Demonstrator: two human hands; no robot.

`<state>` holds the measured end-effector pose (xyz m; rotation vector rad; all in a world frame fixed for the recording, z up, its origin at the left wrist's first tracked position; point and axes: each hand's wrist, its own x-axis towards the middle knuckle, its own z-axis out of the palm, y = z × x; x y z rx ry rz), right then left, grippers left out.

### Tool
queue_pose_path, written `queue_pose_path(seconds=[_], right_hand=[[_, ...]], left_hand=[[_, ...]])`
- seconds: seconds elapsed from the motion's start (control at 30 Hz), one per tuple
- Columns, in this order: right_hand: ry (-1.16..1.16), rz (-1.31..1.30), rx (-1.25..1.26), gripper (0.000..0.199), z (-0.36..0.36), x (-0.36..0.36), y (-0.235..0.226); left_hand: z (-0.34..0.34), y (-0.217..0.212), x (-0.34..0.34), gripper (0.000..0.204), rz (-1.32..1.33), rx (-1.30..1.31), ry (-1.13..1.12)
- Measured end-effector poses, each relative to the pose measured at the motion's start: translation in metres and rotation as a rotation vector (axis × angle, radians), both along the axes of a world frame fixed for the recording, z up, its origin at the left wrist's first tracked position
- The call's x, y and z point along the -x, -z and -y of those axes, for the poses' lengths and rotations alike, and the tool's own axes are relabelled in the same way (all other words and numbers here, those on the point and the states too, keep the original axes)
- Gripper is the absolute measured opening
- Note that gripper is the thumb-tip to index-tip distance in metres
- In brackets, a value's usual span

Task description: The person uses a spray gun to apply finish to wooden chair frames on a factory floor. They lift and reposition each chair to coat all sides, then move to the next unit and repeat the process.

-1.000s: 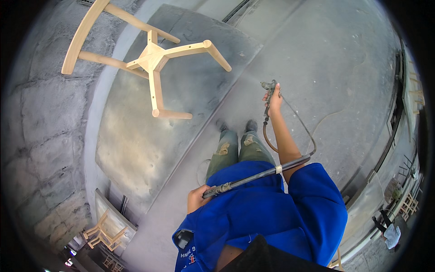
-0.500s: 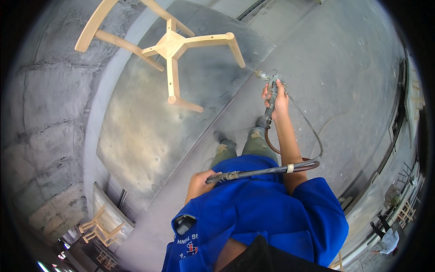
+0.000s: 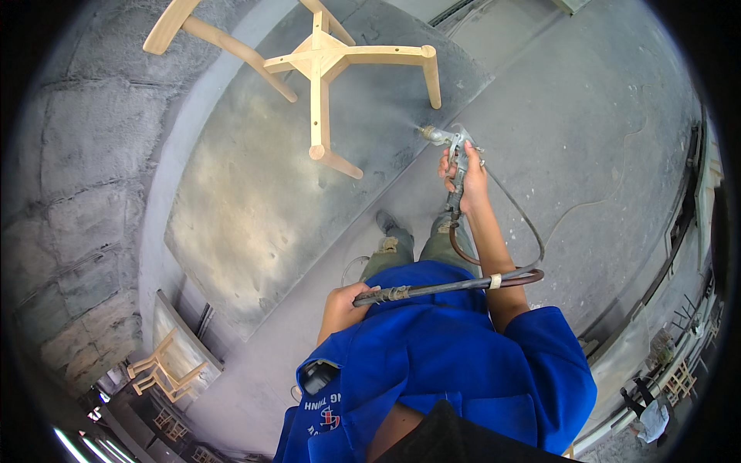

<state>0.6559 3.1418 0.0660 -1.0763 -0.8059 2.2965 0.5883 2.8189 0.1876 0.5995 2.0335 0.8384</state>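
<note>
Grey concrete floor (image 3: 602, 139) fills most of the view, curved by the lens, with a block wall (image 3: 69, 177) bending up the left side. Nearest the camera a blue work shirt (image 3: 440, 370) is seen from above; its lower part is cut off by the dark rim of the picture.

Left hand (image 3: 343, 305) is held close to the chest, fingers clenched around a dark hose (image 3: 440, 287) near its braided metal fitting. The fingertips are hidden under the hose. The hose is run across the body to a pale tape band at the right forearm, then looped on toward the spray gun (image 3: 455, 150).

Right hand (image 3: 467, 181) is extended forward, fingers wrapped around the gun's grip. Whether the trigger is pressed cannot be told; it is covered by the fingers. The nozzle is pointed left at a pale unfinished wooden chair frame (image 3: 320, 65), which is seen upside-down, legs outward, close to the nozzle but apart from it. How the frame is supported is not visible; its upper part is cut off by the picture edge. A faint haze is noted between nozzle and wood.

A grey, stained panel (image 3: 255, 208) lies behind the frame. Trousers and one shoe are partly seen below the gun. More wooden frames (image 3: 158, 370) are stacked at lower left, small and blurred. Clutter at the right edge is too distorted to identify.
</note>
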Motion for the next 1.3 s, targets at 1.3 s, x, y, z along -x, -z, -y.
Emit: queue_pose_path(seconds=[1.3], right_hand=[[-0.027, 0.009, 0.382, 0.052, 0.039, 0.132, 0.221]], left_hand=[[0.08, 0.045, 0.053, 0.018, 0.114, 0.269, -0.159]])
